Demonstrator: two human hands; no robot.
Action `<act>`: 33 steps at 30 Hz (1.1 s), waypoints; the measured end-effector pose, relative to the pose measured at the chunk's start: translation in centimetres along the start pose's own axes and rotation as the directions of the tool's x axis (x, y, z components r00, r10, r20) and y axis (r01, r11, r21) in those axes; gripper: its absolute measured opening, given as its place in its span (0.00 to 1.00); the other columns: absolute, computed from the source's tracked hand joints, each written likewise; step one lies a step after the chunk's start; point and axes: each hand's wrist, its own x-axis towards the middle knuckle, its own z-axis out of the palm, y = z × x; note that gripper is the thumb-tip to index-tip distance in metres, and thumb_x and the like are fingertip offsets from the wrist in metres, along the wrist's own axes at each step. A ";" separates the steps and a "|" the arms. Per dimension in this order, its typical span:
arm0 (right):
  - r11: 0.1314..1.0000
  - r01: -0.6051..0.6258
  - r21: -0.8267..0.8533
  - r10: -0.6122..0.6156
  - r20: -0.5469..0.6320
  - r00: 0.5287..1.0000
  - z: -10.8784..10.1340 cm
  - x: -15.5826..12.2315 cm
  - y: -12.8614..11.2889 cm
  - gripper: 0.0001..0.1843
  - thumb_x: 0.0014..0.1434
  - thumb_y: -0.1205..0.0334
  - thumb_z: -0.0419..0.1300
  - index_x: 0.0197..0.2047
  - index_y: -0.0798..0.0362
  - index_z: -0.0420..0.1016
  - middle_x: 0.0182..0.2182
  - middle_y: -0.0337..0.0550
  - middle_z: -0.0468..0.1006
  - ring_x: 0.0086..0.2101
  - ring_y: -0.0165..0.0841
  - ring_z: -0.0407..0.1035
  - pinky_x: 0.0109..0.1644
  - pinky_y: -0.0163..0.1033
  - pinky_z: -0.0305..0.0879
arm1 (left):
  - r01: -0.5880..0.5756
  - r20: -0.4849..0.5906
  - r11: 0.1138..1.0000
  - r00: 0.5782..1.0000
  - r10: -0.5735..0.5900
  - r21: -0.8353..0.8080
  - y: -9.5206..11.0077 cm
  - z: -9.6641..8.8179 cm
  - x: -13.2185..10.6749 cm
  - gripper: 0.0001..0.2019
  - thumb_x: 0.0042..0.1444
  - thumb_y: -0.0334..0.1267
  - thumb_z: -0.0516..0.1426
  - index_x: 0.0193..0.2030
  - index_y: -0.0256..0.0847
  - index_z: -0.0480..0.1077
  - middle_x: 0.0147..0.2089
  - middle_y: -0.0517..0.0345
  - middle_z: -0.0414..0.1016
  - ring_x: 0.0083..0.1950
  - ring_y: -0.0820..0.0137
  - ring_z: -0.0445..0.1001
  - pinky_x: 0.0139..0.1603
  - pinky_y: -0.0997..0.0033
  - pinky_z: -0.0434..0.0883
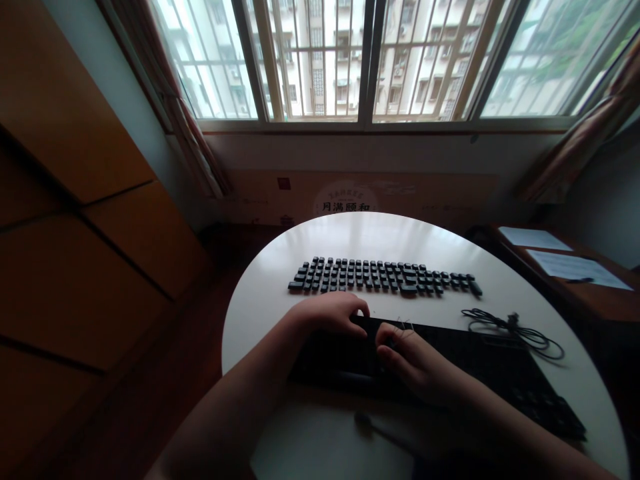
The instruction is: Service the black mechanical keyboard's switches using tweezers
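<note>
A black keyboard [480,370] lies slantwise on the round white table, most of its left part bare of keycaps. Keys still sit at its right end. My left hand [333,312] grips the keyboard's far edge, fingers and thumb bent around it. Just to the right, my right hand [407,353] is closed low over the keyboard around a wire keycap puller [406,327]. Only thin wires stick out above the fist; the rest is hidden by the fingers. Behind the keyboard, loose black keycaps [367,275] stand in rows.
A coiled black cable [525,333] lies behind the keyboard's right side. A dark brush-like tool [364,421] lies near the front of the white table [260,293]. Papers [575,267] and a pen rest on a brown desk at right. Cabinets stand at left, windows ahead.
</note>
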 end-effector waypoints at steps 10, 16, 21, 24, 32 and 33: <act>1.000 -0.006 0.002 0.006 -0.025 1.000 0.1 0.2 0.4 0.17 0.72 0.48 0.49 0.38 0.52 0.64 0.24 0.33 0.62 0.25 0.29 0.56 0.29 0.34 0.54 | -0.009 0.001 1.000 1.000 0.009 0.010 0.3 -0.2 -0.1 0.22 0.56 0.49 0.63 0.56 0.44 0.73 0.53 0.52 0.76 0.50 0.60 0.74 0.46 0.67 0.69; 1.000 -0.015 0.023 0.016 -0.044 0.999 0.2 0.3 0.3 0.17 0.72 0.47 0.49 0.38 0.52 0.64 0.23 0.32 0.60 0.24 0.28 0.54 0.27 0.33 0.53 | -0.021 -0.010 1.000 1.000 0.021 0.005 0.1 0.0 -0.1 0.22 0.56 0.48 0.63 0.55 0.44 0.73 0.52 0.53 0.76 0.50 0.60 0.74 0.45 0.67 0.69; 1.000 -0.016 0.018 0.017 -0.056 0.998 0.2 0.2 0.2 0.17 0.72 0.47 0.49 0.37 0.51 0.64 0.24 0.33 0.61 0.24 0.28 0.54 0.26 0.33 0.54 | -0.018 -0.006 1.000 1.000 0.018 -0.003 0.1 0.0 -0.1 0.22 0.56 0.48 0.63 0.55 0.44 0.73 0.52 0.52 0.76 0.50 0.60 0.74 0.45 0.67 0.69; 0.999 -0.025 0.032 0.026 -0.041 0.999 0.2 0.2 0.4 0.17 0.72 0.46 0.49 0.38 0.51 0.63 0.23 0.33 0.61 0.24 0.28 0.54 0.27 0.33 0.53 | -0.014 0.003 1.000 1.000 0.014 -0.003 0.2 -0.1 -0.1 0.21 0.56 0.48 0.63 0.55 0.44 0.73 0.53 0.52 0.76 0.51 0.60 0.74 0.45 0.67 0.69; 0.999 -0.020 0.042 0.021 -0.027 0.999 0.2 0.2 0.3 0.18 0.71 0.45 0.50 0.38 0.51 0.64 0.24 0.32 0.61 0.24 0.29 0.54 0.28 0.33 0.53 | -0.001 0.000 1.000 1.000 0.001 0.000 0.3 -0.2 -0.2 0.23 0.56 0.49 0.63 0.56 0.44 0.73 0.53 0.52 0.76 0.51 0.60 0.73 0.45 0.67 0.69; 0.999 -0.016 0.039 0.017 -0.027 0.999 0.2 0.2 0.3 0.18 0.71 0.45 0.50 0.38 0.51 0.64 0.24 0.32 0.61 0.24 0.29 0.54 0.28 0.33 0.53 | -0.002 0.001 1.000 1.000 0.002 0.000 0.4 -0.2 -0.2 0.23 0.56 0.49 0.63 0.56 0.44 0.73 0.53 0.52 0.76 0.51 0.60 0.73 0.45 0.67 0.69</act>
